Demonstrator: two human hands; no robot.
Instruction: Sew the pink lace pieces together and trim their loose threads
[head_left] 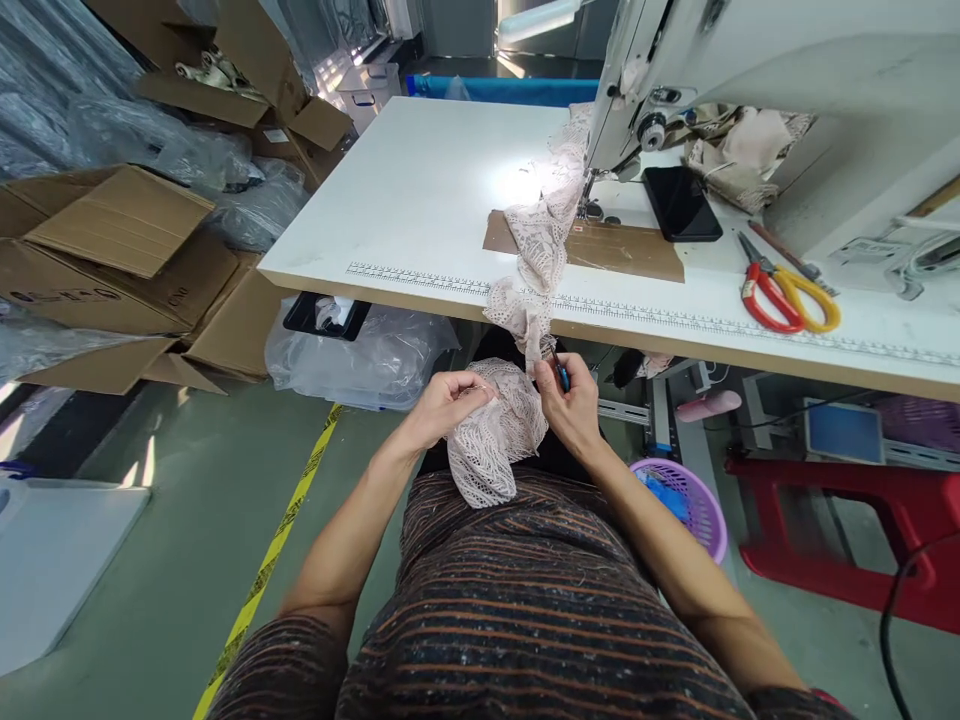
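- Head view: beyond the fingers, a white table point(420, 200) bears a brown strip point(637, 255), a black phone point(681, 204), red-and-yellow scissors point(786, 290) and a sewing machine point(750, 60).
- Left of the fingers, an open carton point(124, 220) and clear plastic bags point(165, 140); low to their right, a purple basket point(716, 520) and a red plastic stool point(825, 480).
- A ruler scale point(420, 275) runs along the table's near edge, just beyond the fingers (its figures are too small to read); print on the yellow tape point(289, 520) is illegible too.
- Left hand point(450, 405): thumb and forefinger pinch the pale lace point(495, 440), which hangs below them and also runs up past the fingers, over the table edge, to the machine.
- Right hand point(568, 400): fingers curl around a blue-handled cutter point(563, 379), beside the lace; whether its blades touch, I cannot tell.
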